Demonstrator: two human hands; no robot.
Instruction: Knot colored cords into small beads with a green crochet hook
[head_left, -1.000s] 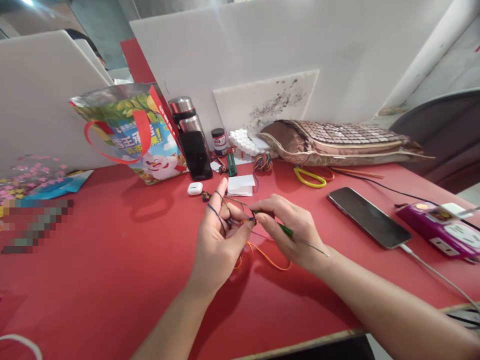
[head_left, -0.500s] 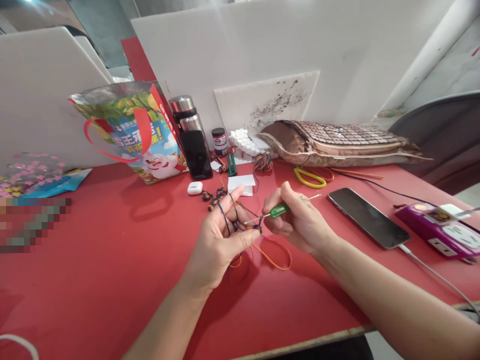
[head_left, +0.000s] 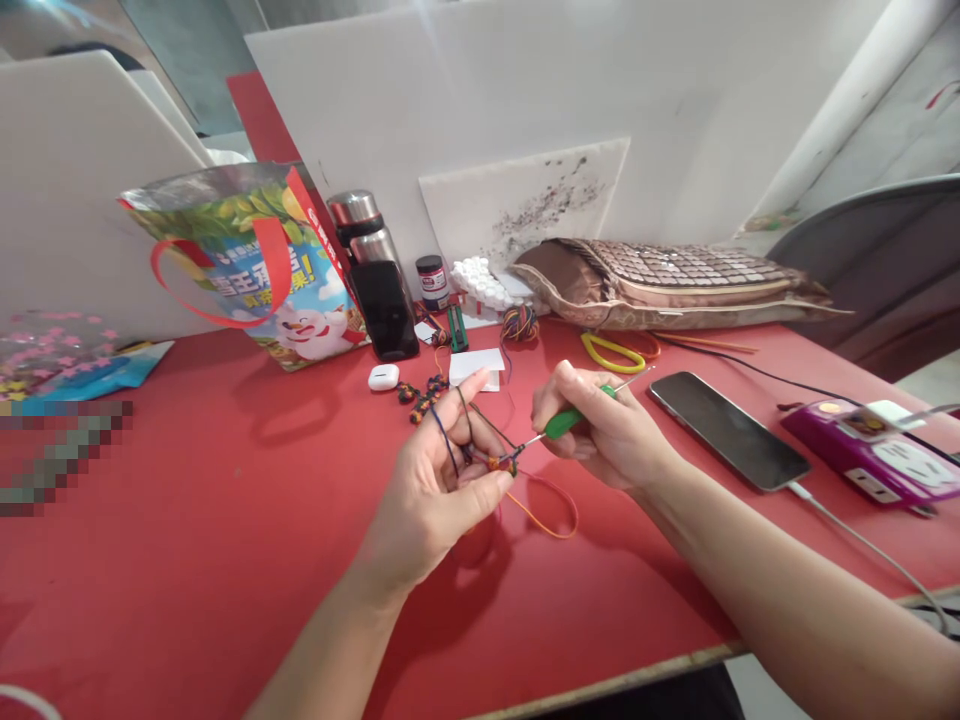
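My left hand (head_left: 442, 480) pinches a small piece of multicoloured crochet work (head_left: 504, 465) between thumb and fingers. Dark yarn strands (head_left: 444, 440) run over its raised index finger. In my right hand (head_left: 600, 425) is a crochet hook with a green handle (head_left: 571, 420), its thin metal shaft pointing left to the edge of the work. The hook's tip lies at the yarn there; whether it is inside a loop I cannot make out. An orange cord loop (head_left: 559, 525) hangs from the work over the red table. Behind my left fingers lies a dark and orange braided piece (head_left: 421, 395).
On the red table (head_left: 225, 540) stand a colourful bag (head_left: 255, 270), a steel flask (head_left: 367, 225) and an upright black phone (head_left: 386, 310). A yarn ball (head_left: 520, 324), yellow-handled scissors (head_left: 611, 352), a charging phone (head_left: 727, 428) and a purple power strip (head_left: 874, 455) lie behind and right.
The hook has drawn back to the right, so less of its shaft shows past the work. My right hand has turned slightly; the left keeps its pinch. The view has shifted a little.
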